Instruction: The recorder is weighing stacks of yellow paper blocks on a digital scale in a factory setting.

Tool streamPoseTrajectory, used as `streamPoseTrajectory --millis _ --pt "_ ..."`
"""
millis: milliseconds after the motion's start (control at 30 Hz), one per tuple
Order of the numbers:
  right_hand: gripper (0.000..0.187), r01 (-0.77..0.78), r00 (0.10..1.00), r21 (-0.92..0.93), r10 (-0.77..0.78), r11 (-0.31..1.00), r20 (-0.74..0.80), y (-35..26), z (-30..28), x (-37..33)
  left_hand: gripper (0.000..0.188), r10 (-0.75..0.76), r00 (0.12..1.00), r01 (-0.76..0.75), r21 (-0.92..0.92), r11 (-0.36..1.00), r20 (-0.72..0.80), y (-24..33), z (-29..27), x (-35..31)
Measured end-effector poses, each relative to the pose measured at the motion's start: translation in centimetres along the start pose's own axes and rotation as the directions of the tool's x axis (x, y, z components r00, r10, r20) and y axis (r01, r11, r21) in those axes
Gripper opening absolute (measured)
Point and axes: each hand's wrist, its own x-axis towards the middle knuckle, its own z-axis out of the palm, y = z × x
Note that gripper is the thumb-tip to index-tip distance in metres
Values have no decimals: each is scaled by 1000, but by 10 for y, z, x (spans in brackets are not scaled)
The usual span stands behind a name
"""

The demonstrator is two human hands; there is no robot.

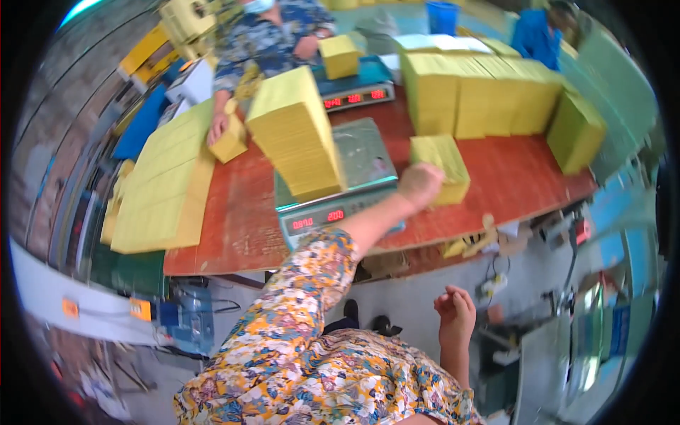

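- While the left hand (420, 183) clasps a short yellow paper stack (442, 167) on the red wooden table (510, 177),
- the right hand (455, 312) hangs loosely curled, holding nothing.
- A tall yellow paper stack (297, 134) leans on the grey digital scale (340, 202).

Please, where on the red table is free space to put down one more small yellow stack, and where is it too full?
The red table is bare near its front edge, between the flat yellow sheets and the near scale, and right of the small stack under the left hand, toward the green bundle. The back is crowded with the yellow wall and the second scale.
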Motion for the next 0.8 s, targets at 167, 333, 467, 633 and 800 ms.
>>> streamPoseTrajectory --millis 167,333,467,633,800 --pt "18 -32 995 -37 36 999 98 6 18 13 9 -68 997 69 -40 997 20 3 -12 -8" --pt "18 -38 993 -54 44 998 114 16 47 18 8 -70 998 70 -50 996 7 0 -11 -11" --pt "18 -82 984 -84 94 993 151 37 68 16 20 -16 999 19 -55 998 47 -2 -27 -25" --pt "20 -195 915 -297 283 935 289 71 115 19 37 -45 999 25 -533 846 -25 10 -129 -91" --pt "23 -203 705 -553 512 808 490 118 214 23 15 -421 906 321 -570 757 -49 -83 -252 -207"
